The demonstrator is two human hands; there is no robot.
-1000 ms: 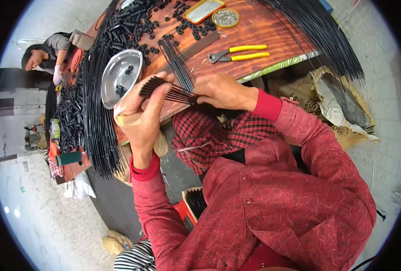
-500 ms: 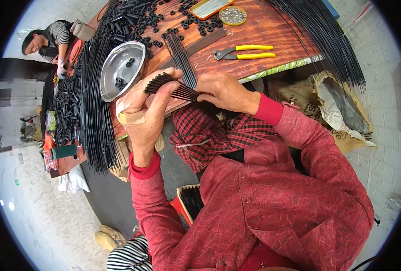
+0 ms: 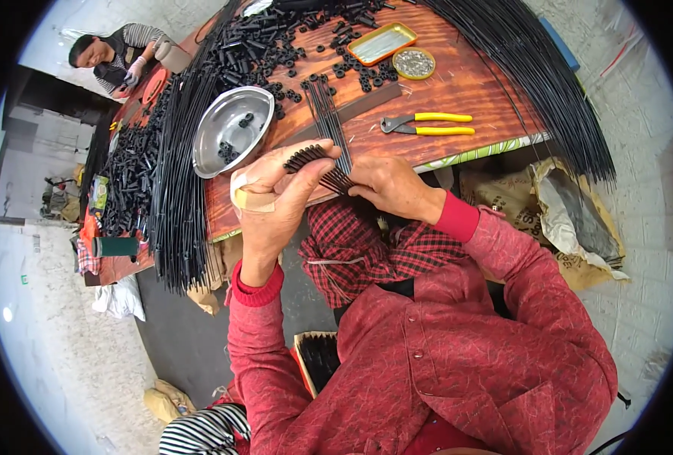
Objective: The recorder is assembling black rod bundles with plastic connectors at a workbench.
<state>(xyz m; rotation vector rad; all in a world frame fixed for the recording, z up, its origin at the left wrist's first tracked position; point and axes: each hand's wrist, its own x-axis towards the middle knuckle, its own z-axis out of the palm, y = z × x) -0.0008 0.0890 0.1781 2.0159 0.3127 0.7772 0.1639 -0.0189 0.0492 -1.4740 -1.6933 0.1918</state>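
A bundle of thin black rods with thicker dark ends (image 3: 305,158) is held in front of me, above the table's near edge. Fingers and thumb of my left hand (image 3: 270,199), which has tan tape strips on it, close round the bundle just below those ends. My right hand (image 3: 399,186) pinches the same rods farther along their length. More thin black rods (image 3: 323,106) lie on the table just beyond my hands. Left of them stands a shiny metal bowl (image 3: 206,144) with a few small black parts inside.
Yellow-handled pliers (image 3: 435,123) lie to the right on the wooden table (image 3: 465,83). Farther back are an orange-rimmed tray (image 3: 382,43), a round dish (image 3: 414,64) and scattered black parts (image 3: 253,53). Long black rods (image 3: 181,189) overhang at left. A co-worker (image 3: 120,57) sits far left.
The whole view has shifted, so the table and bowl appear lower and farther right. Both hands keep their hold on the rods, whose thick ends look more closely bunched.
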